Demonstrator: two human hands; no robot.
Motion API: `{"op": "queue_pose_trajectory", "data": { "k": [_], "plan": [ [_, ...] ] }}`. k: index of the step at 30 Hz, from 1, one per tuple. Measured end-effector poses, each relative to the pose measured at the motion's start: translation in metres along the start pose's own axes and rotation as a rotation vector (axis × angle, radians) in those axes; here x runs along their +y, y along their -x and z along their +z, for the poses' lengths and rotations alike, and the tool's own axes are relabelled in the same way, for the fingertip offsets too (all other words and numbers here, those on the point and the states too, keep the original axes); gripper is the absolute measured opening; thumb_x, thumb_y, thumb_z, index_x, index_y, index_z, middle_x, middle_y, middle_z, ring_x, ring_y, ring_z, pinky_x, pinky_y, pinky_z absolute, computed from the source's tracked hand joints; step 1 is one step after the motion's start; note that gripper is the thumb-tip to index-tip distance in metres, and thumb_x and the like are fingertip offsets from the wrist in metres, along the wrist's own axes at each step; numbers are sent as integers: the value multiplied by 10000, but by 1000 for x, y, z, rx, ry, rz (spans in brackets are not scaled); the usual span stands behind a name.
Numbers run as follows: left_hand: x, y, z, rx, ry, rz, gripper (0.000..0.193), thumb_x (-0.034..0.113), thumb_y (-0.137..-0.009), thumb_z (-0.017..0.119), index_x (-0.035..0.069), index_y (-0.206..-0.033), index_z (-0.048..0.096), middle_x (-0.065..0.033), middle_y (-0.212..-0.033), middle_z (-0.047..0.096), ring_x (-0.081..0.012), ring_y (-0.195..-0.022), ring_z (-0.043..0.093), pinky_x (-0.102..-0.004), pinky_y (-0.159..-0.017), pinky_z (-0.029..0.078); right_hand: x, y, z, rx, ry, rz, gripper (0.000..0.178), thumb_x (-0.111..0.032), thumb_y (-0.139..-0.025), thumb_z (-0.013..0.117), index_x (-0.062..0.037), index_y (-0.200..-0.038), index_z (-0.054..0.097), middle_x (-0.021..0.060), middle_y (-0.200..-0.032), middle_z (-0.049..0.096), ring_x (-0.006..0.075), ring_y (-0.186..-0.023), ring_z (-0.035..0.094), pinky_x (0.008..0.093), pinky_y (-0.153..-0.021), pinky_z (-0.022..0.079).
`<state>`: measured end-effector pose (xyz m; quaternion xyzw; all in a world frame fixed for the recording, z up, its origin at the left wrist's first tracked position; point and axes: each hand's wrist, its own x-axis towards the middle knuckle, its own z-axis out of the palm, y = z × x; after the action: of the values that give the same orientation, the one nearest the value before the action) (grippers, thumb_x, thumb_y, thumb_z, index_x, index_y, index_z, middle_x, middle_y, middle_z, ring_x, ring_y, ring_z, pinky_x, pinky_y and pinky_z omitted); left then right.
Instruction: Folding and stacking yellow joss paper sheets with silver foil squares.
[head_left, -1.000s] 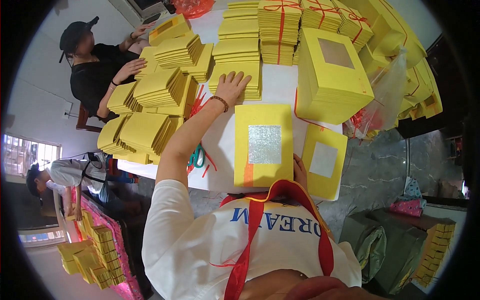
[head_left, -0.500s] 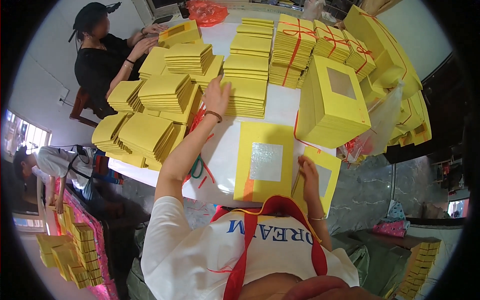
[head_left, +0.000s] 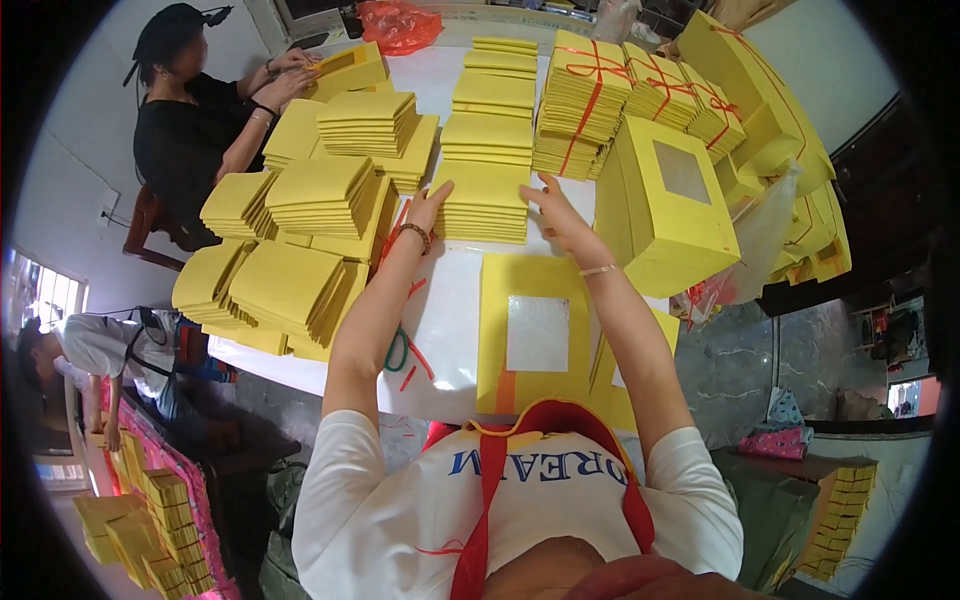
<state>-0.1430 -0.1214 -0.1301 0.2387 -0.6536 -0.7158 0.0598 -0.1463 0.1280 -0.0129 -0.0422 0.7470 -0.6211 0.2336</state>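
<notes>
A stack of folded yellow card sleeves (head_left: 484, 205) lies mid-table, the nearest in a column of similar stacks. At its left side is my left hand (head_left: 424, 212), fingers stretched along the edge and thumb near the top corner. My right hand (head_left: 562, 218) reaches its right side with fingers spread, a fingertip at the top right corner. Neither hand is closed around the stack. Directly before me lies a flat yellow card piece (head_left: 497, 330) with a pale window. Another yellow piece (head_left: 640, 378) is partly under my right forearm.
Yellow stacks (head_left: 300, 285) fill the left. Red-ribboned bundles (head_left: 580, 95) and a tall windowed pile (head_left: 650, 215) stand right. Green-handled scissors (head_left: 396, 350) and red ribbon scraps (head_left: 421, 357) lie near my left forearm. A co-worker (head_left: 180, 130) handles a yellow piece at the far left.
My right hand has left the windowed piece at the near right and moved up to the stack's right side. My left hand has come down slightly along the stack's left side.
</notes>
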Motion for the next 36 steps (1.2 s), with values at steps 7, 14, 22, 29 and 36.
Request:
{"op": "queue_pose_trajectory", "data": {
  "k": [7,14,22,29,36],
  "plan": [
    [12,33,16,-59,-283,-14,677,396,-731,698,-84,-1156,480,-187,-1051,602,-233,-925,602,-323,-743,487,52,-58,8,-63,240,301,755,-463,-829,536,-174,-1386,115,179,-1300,405,389,-1122,437,556,-728,445],
    [9,14,3,-57,-330,-202,631,387,-721,712,-82,-1102,533,-132,-1002,627,-188,-798,616,-303,-658,484,55,-60,14,-123,171,243,744,-453,-836,540,-143,-1371,128,181,-1242,453,367,-971,535,530,-713,461],
    [33,29,24,-142,-151,-250,494,399,-710,710,-32,-939,636,-106,-883,650,-160,-730,609,-290,-589,450,57,-67,3,-35,138,229,657,-370,-834,557,-139,-1341,209,147,-1247,439,322,-1014,488,489,-650,428],
    [12,9,17,-112,-201,-279,458,281,-719,739,-35,-1027,616,-106,-961,651,-189,-818,626,-298,-692,483,57,-63,5,-106,170,260,726,-440,-847,532,-155,-1372,119,153,-1213,454,284,-967,500,441,-651,450],
    [11,-9,5,-355,-10,-416,392,177,-730,717,38,-1077,598,-88,-973,647,-193,-855,627,-322,-732,495,75,-77,4,-58,260,244,703,-423,-850,525,-172,-1371,126,124,-1128,504,239,-877,505,378,-564,431]
  ]
}}
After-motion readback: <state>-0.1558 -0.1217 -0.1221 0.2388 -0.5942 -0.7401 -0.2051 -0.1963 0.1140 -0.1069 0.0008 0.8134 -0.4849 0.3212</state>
